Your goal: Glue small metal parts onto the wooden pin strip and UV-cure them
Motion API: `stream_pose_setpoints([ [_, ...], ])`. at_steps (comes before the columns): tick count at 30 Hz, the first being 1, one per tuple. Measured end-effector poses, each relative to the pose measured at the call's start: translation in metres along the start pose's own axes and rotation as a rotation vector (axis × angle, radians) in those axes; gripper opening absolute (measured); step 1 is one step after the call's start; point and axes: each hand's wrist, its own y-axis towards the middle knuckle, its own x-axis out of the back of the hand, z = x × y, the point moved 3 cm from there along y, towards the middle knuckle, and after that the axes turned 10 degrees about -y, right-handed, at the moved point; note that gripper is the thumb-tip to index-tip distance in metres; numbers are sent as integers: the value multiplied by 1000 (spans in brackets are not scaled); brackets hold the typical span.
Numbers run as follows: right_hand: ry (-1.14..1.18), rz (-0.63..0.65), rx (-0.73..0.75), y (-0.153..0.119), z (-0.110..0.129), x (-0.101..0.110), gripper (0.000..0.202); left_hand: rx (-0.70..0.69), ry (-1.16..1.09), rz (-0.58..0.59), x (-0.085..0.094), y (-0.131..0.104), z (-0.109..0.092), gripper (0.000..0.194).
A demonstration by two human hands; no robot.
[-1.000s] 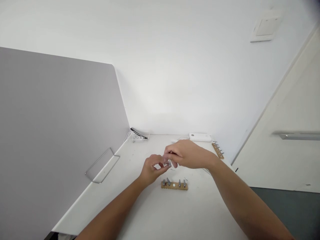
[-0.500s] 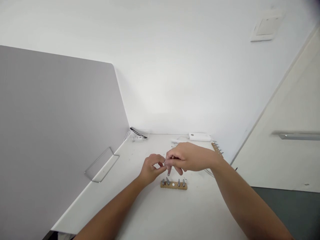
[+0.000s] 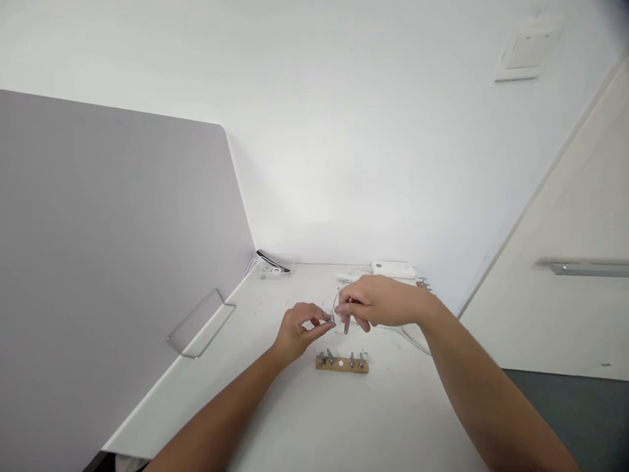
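Note:
My left hand (image 3: 301,330) pinches a small grey metal piece (image 3: 331,316) between thumb and forefinger above the white table. Just right of it, my right hand (image 3: 366,303) has its fingers curled round a thin tool (image 3: 346,324) whose tip points down; most of the tool is hidden by the fingers. In front of both hands a brown wooden strip (image 3: 342,368) lies on the table, with several grey metal pegs standing on it and a white round spot near its middle.
Against the back wall are a white box (image 3: 393,269), a black-and-white item (image 3: 272,262) with cables, and a second pegged strip (image 3: 423,284) partly behind my right arm. A white cable (image 3: 410,339) runs beside that arm. A wire handle (image 3: 201,324) is at the left edge.
My right hand has moved up and to the right, away from my left fingertips. The small metal piece in my left hand now shows.

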Motion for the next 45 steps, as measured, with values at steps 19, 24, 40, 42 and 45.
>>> stream_pose_setpoints([
  [19, -114, -154, -55, 5, -5, 5, 36, -32, 2, -12, -1, 0, -3, 19],
  [24, 48, -21, 53, 1, 13, 1, 35, 1, 16, 32, -2, 0, -4, 18],
  [40, -123, -141, -62, 4, -8, 5, 35, -30, 21, -6, -1, -1, -2, 10],
  [42, -64, -56, -6, 1, -1, 3, 35, -13, 25, 9, -1, 0, -5, 10],
  [45, 3, -21, 71, 1, 14, 1, 34, 6, 56, 36, -1, 0, -6, 15],
])
